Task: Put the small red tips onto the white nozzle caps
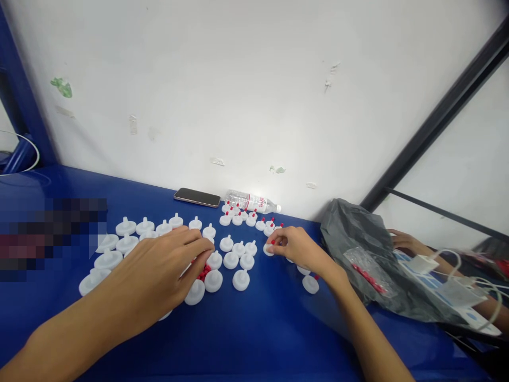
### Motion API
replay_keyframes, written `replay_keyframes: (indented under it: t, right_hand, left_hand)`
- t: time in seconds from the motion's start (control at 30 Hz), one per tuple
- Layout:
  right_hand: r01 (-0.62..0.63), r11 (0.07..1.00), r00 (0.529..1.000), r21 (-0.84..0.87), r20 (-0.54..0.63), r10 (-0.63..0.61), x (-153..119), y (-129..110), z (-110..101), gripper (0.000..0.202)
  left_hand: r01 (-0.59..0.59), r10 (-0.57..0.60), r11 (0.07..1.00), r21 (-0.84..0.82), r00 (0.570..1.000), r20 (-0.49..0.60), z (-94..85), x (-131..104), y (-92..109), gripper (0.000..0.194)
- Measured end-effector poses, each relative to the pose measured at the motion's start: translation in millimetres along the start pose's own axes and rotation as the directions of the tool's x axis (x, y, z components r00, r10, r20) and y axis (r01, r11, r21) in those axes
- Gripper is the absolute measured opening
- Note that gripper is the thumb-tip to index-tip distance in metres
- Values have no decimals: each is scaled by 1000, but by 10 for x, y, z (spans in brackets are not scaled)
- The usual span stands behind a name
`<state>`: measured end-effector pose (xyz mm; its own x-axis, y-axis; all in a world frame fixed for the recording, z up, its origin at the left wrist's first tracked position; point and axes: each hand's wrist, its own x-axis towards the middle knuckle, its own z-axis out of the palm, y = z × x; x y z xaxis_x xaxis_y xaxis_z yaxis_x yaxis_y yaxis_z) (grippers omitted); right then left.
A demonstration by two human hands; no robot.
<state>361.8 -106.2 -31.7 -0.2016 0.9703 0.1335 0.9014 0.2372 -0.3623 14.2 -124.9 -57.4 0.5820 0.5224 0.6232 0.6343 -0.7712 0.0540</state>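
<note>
My left hand (pixel 170 265) hangs over a small heap of red caps (pixel 204 272), its fingertips drawn together. Whether a cap is between them is hidden. Around it stand many white round pieces with a short stem on top, such as this bare white piece (pixel 240 280). Further right, my right hand (pixel 298 246) pinches a red cap (pixel 273 242) at the stem of a white disc (pixel 268 249) resting on the table. Behind that hand, several white pieces with red-capped stems (pixel 251 219) stand in a group. Another capped piece (pixel 310 284) lies below my right wrist.
A phone (pixel 197 197) and a clear plastic bottle (pixel 252 202) lie along the wall on the blue table (pixel 222 339). At the right are a grey plastic bag (pixel 345 233), a clear packet of red caps (pixel 369 277) and a power strip (pixel 475 315) with cables. Another person's hand (pixel 409 241) is beyond.
</note>
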Motion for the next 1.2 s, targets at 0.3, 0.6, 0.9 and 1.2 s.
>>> replay_keyframes:
  t: [0.3, 0.6, 0.9, 1.2]
  right_hand:
    - [165, 975, 968, 151, -214, -131, 1, -19, 41, 17]
    - [451, 893, 831, 16, -372, -413, -131, -392, 263, 29]
    - [756, 633, 530, -169, -409, -742, -289, -756, 439, 18]
    - [727, 673, 538, -131, -501, -678, -244, -733, 429, 17]
  left_hand:
    - [-56, 78, 991, 125, 980, -182, -60, 88, 66, 52]
    - [-48, 54, 998, 36, 979, -196, -28, 58, 171, 43]
    - [-85, 85, 996, -8, 995, -42, 98, 39, 390, 45]
    - [14, -17, 999, -46, 998, -56, 117, 19, 314, 33]
